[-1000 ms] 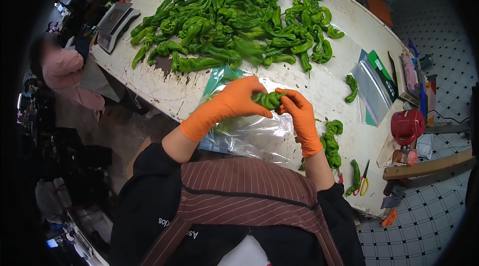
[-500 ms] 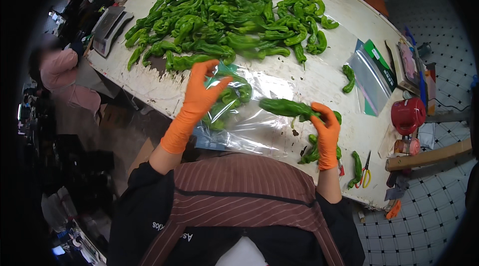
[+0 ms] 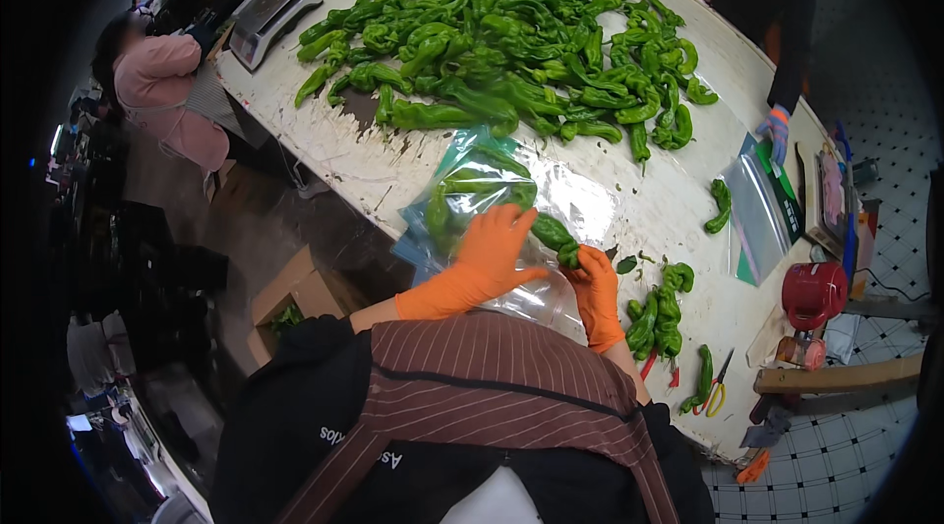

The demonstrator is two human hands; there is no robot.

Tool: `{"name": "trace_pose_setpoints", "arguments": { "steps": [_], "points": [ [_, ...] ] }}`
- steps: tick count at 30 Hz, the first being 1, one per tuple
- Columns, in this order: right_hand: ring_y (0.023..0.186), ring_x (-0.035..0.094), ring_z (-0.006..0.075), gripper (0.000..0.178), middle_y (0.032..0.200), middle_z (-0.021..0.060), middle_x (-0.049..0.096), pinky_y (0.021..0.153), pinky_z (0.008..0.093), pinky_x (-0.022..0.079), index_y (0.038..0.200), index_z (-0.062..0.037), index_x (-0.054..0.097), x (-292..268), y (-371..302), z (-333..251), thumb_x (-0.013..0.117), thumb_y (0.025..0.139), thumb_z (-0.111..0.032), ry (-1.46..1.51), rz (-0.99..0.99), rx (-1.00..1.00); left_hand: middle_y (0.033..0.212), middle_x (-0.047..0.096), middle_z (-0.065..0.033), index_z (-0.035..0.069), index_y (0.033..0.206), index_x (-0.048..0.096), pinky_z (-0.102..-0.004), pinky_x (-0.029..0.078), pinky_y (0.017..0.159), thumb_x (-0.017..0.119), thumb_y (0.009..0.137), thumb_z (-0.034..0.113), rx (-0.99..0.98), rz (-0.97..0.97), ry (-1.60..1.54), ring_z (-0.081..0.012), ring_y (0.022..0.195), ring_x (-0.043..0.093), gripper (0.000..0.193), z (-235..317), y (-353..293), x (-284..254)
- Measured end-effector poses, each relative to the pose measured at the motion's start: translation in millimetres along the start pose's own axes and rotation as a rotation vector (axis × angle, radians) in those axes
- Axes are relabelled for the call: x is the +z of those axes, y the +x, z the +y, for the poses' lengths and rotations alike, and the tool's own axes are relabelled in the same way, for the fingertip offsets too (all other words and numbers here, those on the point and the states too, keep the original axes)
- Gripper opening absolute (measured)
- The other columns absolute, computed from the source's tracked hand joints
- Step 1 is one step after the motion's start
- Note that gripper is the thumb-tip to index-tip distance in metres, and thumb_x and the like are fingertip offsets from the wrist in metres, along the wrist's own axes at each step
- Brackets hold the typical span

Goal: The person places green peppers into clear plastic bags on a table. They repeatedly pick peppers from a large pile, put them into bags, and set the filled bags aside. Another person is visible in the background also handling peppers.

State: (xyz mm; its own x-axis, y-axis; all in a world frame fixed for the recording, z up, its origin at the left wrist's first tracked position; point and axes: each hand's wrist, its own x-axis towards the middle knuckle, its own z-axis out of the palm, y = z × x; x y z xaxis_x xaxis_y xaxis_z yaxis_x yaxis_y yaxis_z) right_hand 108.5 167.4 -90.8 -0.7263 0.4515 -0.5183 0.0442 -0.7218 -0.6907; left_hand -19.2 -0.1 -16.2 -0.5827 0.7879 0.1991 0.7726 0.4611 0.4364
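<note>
From here it looks like bagging: the right hand's (image 3: 594,290) fingers pinch a green pepper (image 3: 555,234) over the clear bag (image 3: 575,192). The left hand (image 3: 489,251) lies across that bag; I can't tell whether its fingers grip film. Next seemingly calls for lining the pepper up with those inside.

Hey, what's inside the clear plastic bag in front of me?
Green peppers show through the clear plastic bag, just beyond your left hand. That hand covers part of the bag, and reflections blur more, so I can't tell how many are inside.
</note>
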Motion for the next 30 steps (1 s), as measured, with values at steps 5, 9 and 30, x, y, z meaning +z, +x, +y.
{"name": "trace_pose_setpoints", "arguments": {
  "steps": [5, 9, 30],
  "points": [
    [0.093, 0.062, 0.0215, 0.020, 0.103, 0.0099, 0.062, 0.088, 0.0417, 0.052, 0.108, -0.0004, 0.059, -11, 3, -14, 0.061, 0.090, -0.010, 0.017, 0.012, -0.179, 0.112, 0.049, -0.0130, 0.006, 0.138, 0.040, -0.0405, 0.041, 0.082, 0.076, 0.070, 0.029, -0.141, -0.069, 0.246, -0.0303, 0.103, 0.048, 0.080, -21, 6, 24],
    [0.092, 0.060, 0.0193, 0.019, 0.103, 0.0077, 0.061, 0.086, 0.0394, 0.053, 0.105, 0.0002, 0.059, -24, -21, -27, 0.060, 0.088, -0.009, -0.135, 0.150, -0.235, 0.102, 0.054, -0.0128, 0.008, 0.126, 0.050, -0.0403, 0.046, 0.074, 0.064, 0.073, 0.003, -0.122, 0.004, 0.122, -0.0314, 0.093, 0.054, 0.056, -51, 0, 31],
    [0.090, 0.061, 0.0206, 0.017, 0.104, 0.0092, 0.064, 0.080, 0.0390, 0.054, 0.098, -0.0012, 0.062, -46, -26, 6, 0.058, 0.084, -0.010, -0.119, 0.087, -0.125, 0.105, 0.054, -0.0122, 0.006, 0.119, 0.051, -0.0429, 0.046, 0.077, 0.076, 0.070, 0.022, -0.133, -0.414, 0.244, -0.0310, 0.098, 0.056, 0.057, -27, -25, 43]
  ]
}}
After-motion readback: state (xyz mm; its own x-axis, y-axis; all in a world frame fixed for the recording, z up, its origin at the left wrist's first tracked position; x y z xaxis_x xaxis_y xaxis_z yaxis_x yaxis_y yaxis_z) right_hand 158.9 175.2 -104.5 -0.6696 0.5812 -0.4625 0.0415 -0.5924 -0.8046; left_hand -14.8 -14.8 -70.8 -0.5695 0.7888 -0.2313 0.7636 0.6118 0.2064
